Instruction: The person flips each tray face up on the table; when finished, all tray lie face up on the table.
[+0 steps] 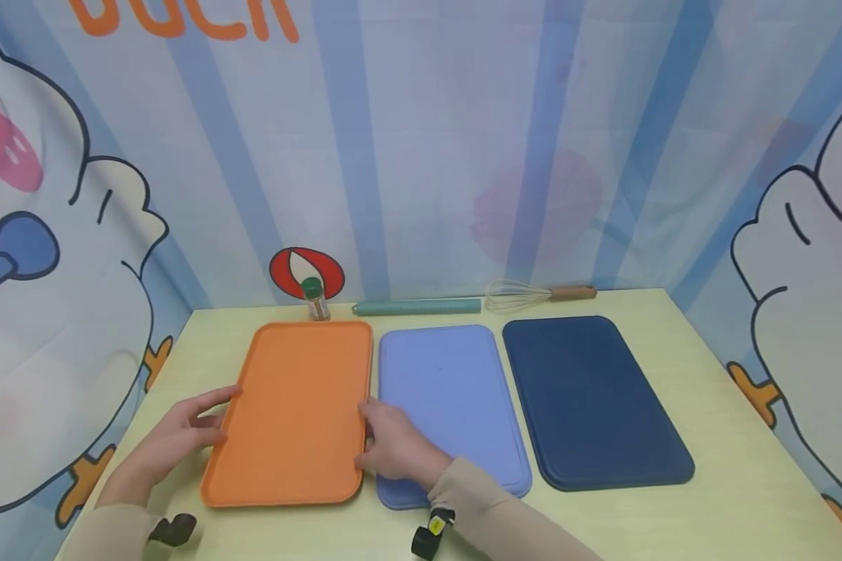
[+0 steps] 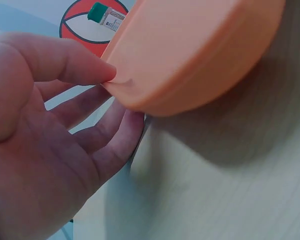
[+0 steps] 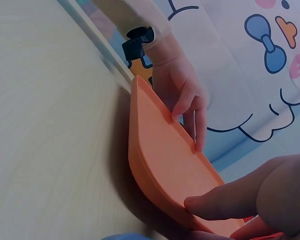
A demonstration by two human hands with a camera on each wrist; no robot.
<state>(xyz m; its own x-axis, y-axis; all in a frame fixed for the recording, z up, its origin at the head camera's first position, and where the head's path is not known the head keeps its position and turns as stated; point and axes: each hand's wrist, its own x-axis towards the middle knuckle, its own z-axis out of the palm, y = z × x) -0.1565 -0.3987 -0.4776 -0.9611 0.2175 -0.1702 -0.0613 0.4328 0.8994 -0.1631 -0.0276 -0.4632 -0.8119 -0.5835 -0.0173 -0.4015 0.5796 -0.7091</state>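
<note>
Two hands (image 1: 175,436) (image 1: 398,442) grip the orange tray (image 1: 298,413); only head view shows whisk (image 1: 556,294)

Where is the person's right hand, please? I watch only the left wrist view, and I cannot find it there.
Observer: The right hand grips the right edge of the orange tray.
Operator: Thank you. What lies next to the tray on that side?
Observer: A light-blue panel lies there, partly hidden by that hand and its sleeve.
Operator: And which thing is just to the right of the green-capped jar?
Observer: A long teal rod, along the table's back edge.
</note>
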